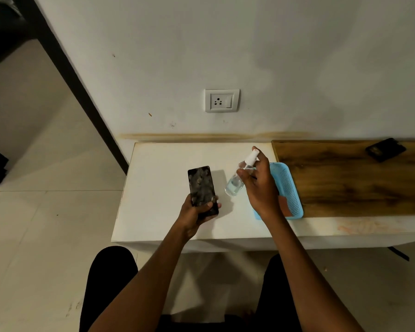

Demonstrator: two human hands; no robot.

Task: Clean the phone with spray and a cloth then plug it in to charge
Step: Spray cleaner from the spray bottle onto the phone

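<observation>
The left hand (194, 213) grips the near end of the black rectangular phone (202, 188), thumb across the lower screen, fingers wrapped behind. The phone is held above the left part of the white counter (158, 188), screen up, its glass covered in grey smears. The right hand (259, 185) is closed around the small clear plastic spray bottle (236, 182), forefinger resting on the white pump head, the bottle tilted and just right of the phone. The bottle appears to hold clear liquid.

Handling: the phone is judged rigid, moderately light and fragile at the glass; wet glass will be slippery. Hold it by the side edges, clear of the screen area to be sprayed. The bottle is light and stiff; grip the body, not the neck.

The blue perforated plastic basket (289, 188) stands behind the right hand, a reddish-brown item inside. The white wall socket (222, 100) lies beyond the counter.
</observation>
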